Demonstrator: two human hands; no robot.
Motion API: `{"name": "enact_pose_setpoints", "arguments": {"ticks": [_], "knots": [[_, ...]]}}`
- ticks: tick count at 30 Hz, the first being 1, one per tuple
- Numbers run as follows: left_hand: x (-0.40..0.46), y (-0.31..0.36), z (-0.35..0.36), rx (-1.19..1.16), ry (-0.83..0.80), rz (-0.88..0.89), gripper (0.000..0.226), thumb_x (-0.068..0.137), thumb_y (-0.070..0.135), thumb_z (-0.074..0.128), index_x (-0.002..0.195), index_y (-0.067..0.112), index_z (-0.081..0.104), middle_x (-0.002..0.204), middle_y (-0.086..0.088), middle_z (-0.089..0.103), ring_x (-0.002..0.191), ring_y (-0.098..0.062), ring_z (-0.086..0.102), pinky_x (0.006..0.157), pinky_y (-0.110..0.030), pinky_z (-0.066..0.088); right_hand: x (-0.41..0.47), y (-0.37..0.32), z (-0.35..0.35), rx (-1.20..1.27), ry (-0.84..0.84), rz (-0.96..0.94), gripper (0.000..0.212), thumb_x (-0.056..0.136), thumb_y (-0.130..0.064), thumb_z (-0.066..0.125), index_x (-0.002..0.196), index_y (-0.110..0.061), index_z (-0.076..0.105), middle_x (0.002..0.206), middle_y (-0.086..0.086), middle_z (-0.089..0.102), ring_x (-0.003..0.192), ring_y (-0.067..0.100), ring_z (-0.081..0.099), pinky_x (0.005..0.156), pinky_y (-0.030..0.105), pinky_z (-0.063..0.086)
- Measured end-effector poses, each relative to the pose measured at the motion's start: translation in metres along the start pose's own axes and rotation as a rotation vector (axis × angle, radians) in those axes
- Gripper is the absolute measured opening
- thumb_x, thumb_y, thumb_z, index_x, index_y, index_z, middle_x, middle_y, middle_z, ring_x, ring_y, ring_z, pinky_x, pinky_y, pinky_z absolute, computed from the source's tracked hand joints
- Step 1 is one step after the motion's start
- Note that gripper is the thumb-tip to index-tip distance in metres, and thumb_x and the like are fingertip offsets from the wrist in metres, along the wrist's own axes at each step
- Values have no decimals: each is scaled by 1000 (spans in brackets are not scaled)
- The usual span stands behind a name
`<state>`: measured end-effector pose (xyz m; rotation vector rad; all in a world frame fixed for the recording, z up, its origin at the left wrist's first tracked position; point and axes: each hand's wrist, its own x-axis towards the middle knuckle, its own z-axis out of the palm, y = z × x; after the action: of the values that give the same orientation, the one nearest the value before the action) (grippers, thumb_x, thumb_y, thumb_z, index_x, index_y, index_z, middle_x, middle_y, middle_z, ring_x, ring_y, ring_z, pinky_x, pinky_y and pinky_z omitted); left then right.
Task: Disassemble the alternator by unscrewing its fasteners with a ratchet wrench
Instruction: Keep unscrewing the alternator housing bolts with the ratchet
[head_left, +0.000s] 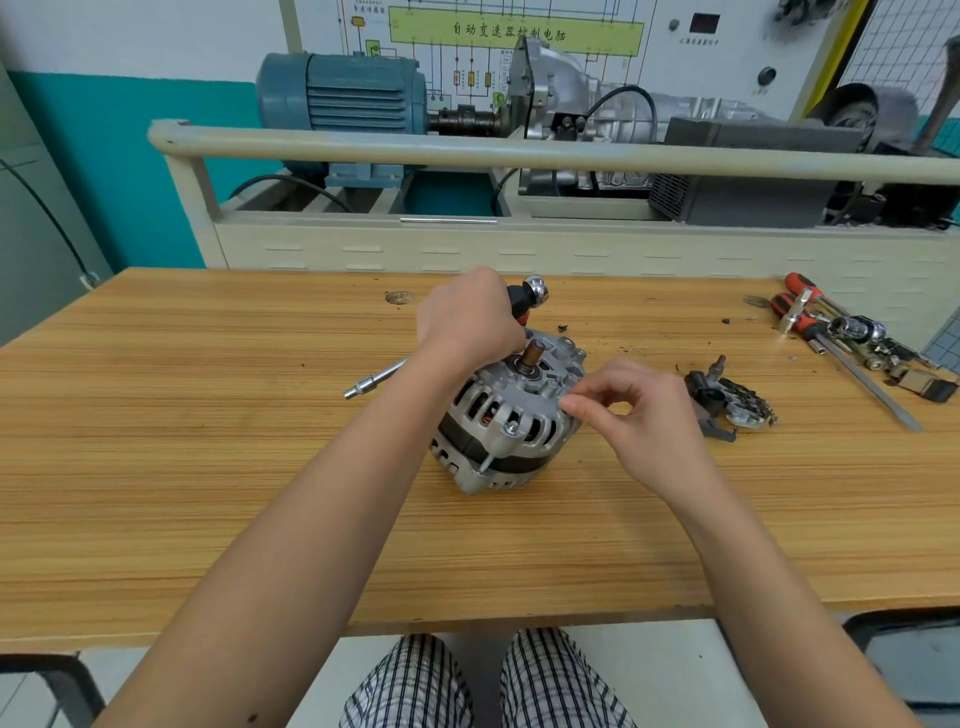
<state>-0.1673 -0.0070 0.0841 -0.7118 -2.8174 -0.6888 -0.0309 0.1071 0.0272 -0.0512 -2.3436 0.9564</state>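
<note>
The silver alternator (498, 415) stands on the wooden table (208, 415), shaft end (531, 356) up. A bolt head (511, 427) shows on its near rim. My left hand (467, 317) is closed around a black-and-red tool handle, the ratchet wrench (532, 293), whose chrome end sticks out behind the alternator. At the housing's right rim, my right hand (639, 410) has thumb and forefinger pinched together on a small fastener that the fingertips mostly hide.
A chrome extension bar (374, 379) pokes out left of my left forearm. Removed black alternator parts (727, 397) lie to the right. Screwdrivers and sockets (831, 327) sit at the far right. A motor test bench (467, 156) stands behind the table.
</note>
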Motion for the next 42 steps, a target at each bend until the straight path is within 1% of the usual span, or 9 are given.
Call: {"name": "enact_pose_setpoints", "arguments": {"ticks": [9,13,16,19,23,30,33,37,42], "knots": [[2,-1,2,0,1,-3,32,78,24,72,68,20,42,65,1,53,57,-15,50,47,-25,32,5,4,-6,-27,-75,-114,12,82,-1,70,83,-13,72,83,-12,63,84,9,61,79,27,48],[2,0,2,6,-1,-3,29,78,23,71,70,19,44,65,1,54,57,-15,50,47,-25,32,6,8,-13,97,-122,-84,16,83,-2,68,90,-16,72,89,-6,67,88,12,63,83,27,50],[2,0,1,9,-3,-6,26,78,24,71,74,18,46,67,0,54,59,-15,51,48,-26,34,5,7,-16,159,-91,-8,10,79,-25,71,88,-26,70,86,-7,67,82,8,62,77,21,50],[2,0,1,11,-1,-2,24,78,24,72,76,17,49,66,0,54,59,-15,50,47,-26,34,4,6,-11,53,-94,6,12,72,-39,68,79,-29,68,79,-7,67,75,12,62,70,26,51],[2,0,1,14,2,-2,25,77,24,72,76,17,47,65,1,52,58,-15,49,47,-26,32,6,5,-6,16,-82,-39,6,76,-24,74,78,-26,68,75,-8,65,73,14,62,70,30,51],[3,0,2,17,-9,-14,30,78,24,72,70,21,43,66,1,53,59,-15,50,48,-25,34,7,7,-15,88,-180,-39,19,81,-8,71,86,-25,69,86,-7,66,84,13,64,80,27,50],[3,0,2,25,-4,-18,30,78,24,71,70,21,42,66,1,53,58,-15,49,47,-25,32,7,6,-19,168,-178,32,13,74,-24,74,86,-26,69,86,-7,66,82,10,64,80,27,52],[3,1,2,27,-3,-23,32,78,25,72,70,21,41,67,1,53,58,-14,49,46,-25,32,4,2,-9,45,-126,46,23,67,-45,69,79,-25,70,77,-6,66,73,12,61,68,27,51],[3,0,1,30,3,-13,32,79,25,71,69,21,41,67,1,54,59,-15,49,47,-25,32,5,4,-3,31,-67,-33,4,76,-19,75,79,-19,73,77,-4,67,73,16,62,70,30,49]]}}
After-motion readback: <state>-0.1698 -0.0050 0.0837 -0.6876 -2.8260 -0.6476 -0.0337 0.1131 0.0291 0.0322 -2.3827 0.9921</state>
